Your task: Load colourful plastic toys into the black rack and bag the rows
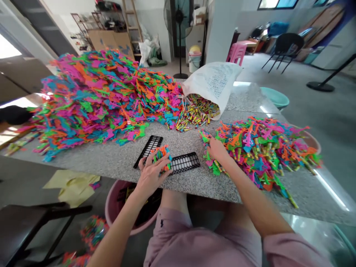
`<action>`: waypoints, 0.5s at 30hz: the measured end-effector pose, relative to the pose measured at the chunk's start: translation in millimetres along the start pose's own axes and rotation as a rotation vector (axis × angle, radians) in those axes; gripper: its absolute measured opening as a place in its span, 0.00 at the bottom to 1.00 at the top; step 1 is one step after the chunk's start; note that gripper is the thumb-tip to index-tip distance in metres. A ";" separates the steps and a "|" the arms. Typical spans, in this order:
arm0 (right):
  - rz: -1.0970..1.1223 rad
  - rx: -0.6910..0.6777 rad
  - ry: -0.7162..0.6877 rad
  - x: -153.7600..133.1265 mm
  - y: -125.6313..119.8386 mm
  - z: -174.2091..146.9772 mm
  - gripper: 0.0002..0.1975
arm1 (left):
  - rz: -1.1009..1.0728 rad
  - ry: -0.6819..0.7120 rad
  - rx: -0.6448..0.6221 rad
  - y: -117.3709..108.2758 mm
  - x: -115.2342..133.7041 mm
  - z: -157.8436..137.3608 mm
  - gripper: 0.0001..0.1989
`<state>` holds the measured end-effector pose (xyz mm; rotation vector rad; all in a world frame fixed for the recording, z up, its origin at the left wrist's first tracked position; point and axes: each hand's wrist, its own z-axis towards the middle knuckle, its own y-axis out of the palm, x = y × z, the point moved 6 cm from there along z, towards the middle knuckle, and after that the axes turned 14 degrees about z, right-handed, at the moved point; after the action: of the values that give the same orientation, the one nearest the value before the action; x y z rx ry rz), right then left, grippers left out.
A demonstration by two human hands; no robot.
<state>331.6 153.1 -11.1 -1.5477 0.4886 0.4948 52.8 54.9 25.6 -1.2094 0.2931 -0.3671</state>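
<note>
My left hand [152, 172] is wrapped over a small bundle of colourful plastic toys [162, 155], orange, green and blue. The bundle sits between two black lattice racks on the speckled stone table. One rack [147, 151] slants away on the left; the other rack [185, 163] lies to the right, partly behind the bundle. At the left edge of a heap of toys with yellow patterned tubes [247, 148], my right hand [217, 150] has its fingers curled around a green and pink plastic toy [205, 136]. Its fingertips are partly hidden.
A large mound of bright plastic toys [105, 96] covers the table's far left. Behind the racks, a white sack [214, 83] spills small yellow tubes [196, 113]. Below the front edge stands a pink tub [111, 202], with a black chair [25, 230] to its left.
</note>
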 end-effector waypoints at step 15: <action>0.578 -0.185 -0.066 -68.3 124.7 -63.0 0.06 | -0.074 0.007 0.058 -0.7 5.9 6.3 0.05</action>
<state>204.2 86.5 -70.3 -1.5493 0.8643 1.0550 60.6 57.5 28.2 -1.1648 0.2425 -0.4416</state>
